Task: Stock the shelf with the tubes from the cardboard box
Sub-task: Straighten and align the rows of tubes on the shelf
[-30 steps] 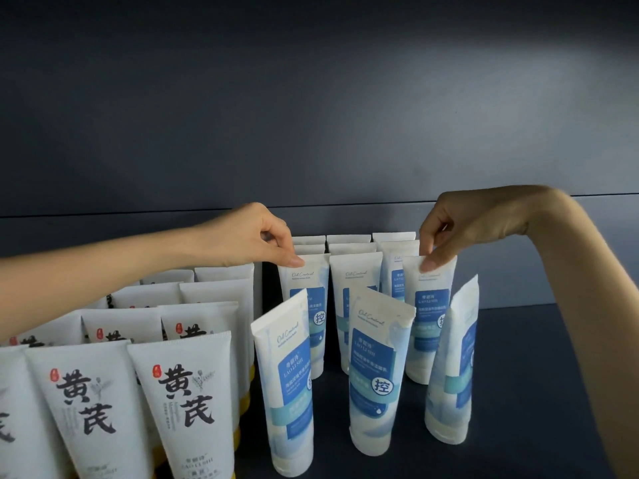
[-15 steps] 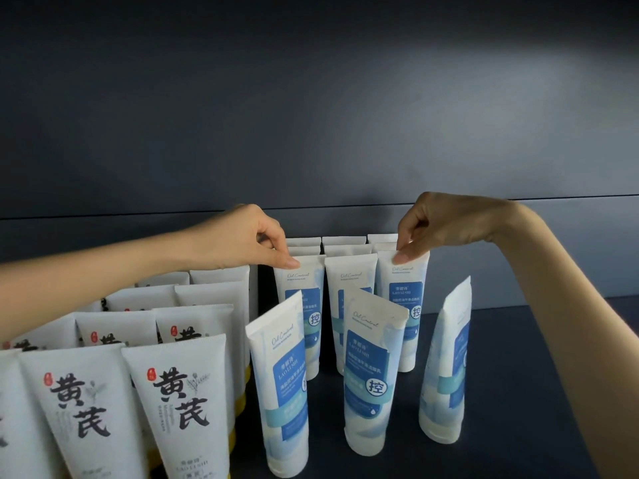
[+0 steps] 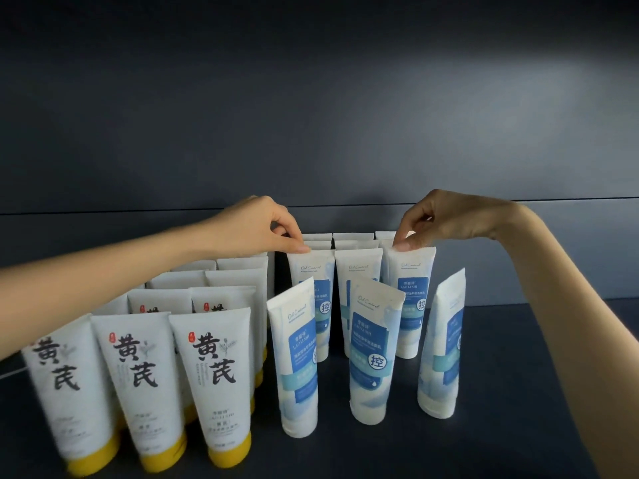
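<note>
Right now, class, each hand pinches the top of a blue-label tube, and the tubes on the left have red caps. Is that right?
No: the head view shows yellow caps, not red, on the left tubes. As stated, the left hand and the right hand each pinch the top of a blue-label tube.

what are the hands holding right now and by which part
Each hand pinches an upright blue-label tube by its flat top edge: left hand on the left tube of that row, right hand on the right tube.
</note>
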`<action>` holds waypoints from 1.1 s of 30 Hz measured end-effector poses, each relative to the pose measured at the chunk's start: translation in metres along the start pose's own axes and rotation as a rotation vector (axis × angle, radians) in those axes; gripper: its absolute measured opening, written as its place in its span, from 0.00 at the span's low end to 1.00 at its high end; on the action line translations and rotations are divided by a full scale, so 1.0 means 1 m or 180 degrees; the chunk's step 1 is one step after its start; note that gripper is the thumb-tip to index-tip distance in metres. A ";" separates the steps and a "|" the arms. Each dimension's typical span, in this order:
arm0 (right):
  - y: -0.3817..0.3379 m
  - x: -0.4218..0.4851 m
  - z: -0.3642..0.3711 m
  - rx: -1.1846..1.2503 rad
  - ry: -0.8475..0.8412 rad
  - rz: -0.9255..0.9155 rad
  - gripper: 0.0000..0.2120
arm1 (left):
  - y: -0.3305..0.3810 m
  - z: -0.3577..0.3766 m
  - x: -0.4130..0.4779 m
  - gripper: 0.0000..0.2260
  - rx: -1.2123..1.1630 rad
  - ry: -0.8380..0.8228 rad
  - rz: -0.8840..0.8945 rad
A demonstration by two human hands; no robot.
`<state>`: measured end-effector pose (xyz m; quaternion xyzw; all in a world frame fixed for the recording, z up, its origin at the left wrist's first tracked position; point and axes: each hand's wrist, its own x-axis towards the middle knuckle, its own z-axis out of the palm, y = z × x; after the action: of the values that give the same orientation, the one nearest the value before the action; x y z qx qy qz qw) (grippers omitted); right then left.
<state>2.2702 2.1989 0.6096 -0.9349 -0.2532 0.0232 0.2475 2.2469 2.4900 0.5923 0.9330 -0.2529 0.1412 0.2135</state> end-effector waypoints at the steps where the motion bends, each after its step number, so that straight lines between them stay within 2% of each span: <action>1: 0.000 -0.002 -0.001 0.0069 0.0125 -0.0020 0.08 | 0.001 -0.004 -0.002 0.09 0.0017 0.0091 -0.0031; 6: -0.009 -0.017 0.001 0.0325 0.0647 -0.0089 0.07 | 0.012 -0.025 -0.016 0.05 0.0049 0.0263 0.0008; 13: -0.035 -0.037 0.026 0.0266 0.0739 -0.0328 0.07 | 0.033 -0.034 -0.041 0.09 0.0031 0.0000 0.0029; 19: -0.062 -0.054 0.031 0.0032 0.1019 -0.0422 0.16 | 0.041 -0.039 -0.072 0.14 0.0341 -0.0169 -0.0037; 26: -0.090 -0.078 0.040 -0.0279 0.0632 0.0037 0.15 | 0.059 -0.039 -0.083 0.21 0.0552 -0.0259 -0.0018; 33: -0.091 -0.081 0.054 -0.0730 0.0632 0.0089 0.12 | 0.059 -0.020 -0.071 0.18 0.1318 -0.0476 0.0078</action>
<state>2.1484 2.2521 0.5992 -0.9582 -0.2154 -0.0950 0.1626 2.1534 2.4822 0.6027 0.9617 -0.2450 0.1231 -0.0037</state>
